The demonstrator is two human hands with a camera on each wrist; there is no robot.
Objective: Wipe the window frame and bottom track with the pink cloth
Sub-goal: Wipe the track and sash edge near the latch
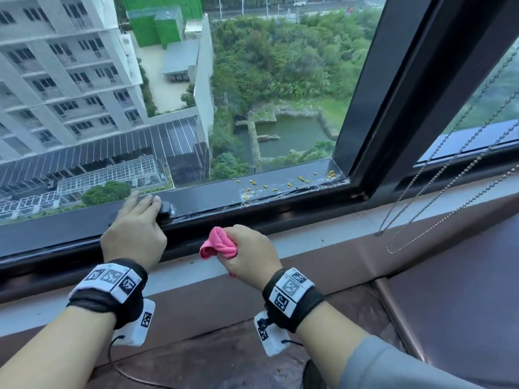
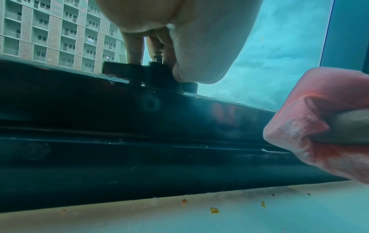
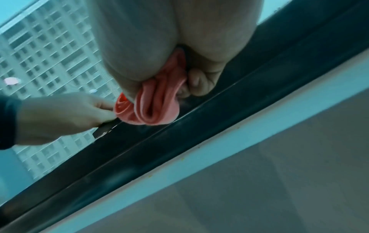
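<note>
My left hand (image 1: 147, 204) lies over the dark lower window frame (image 1: 70, 228), its fingers and thumb (image 2: 191, 66) pinching a small black handle (image 1: 168, 208) (image 2: 139, 71) on the sash. My right hand (image 1: 238, 245) grips the bunched pink cloth (image 1: 218, 244) (image 3: 155, 104) just above the pale sill, close to the frame's front face and apart from the left hand. To the right, the bottom track (image 1: 295, 189) is strewn with yellow crumbs (image 1: 302, 178) up to the corner by the upright frame post (image 1: 393, 94).
A metal bead chain (image 1: 449, 169) hangs across the right pane down to the pale sill (image 1: 323, 238), which carries a few crumbs (image 2: 214, 210). Brown padded cushions (image 1: 435, 290) lie below the sill. Beyond the glass is a long drop to buildings and trees.
</note>
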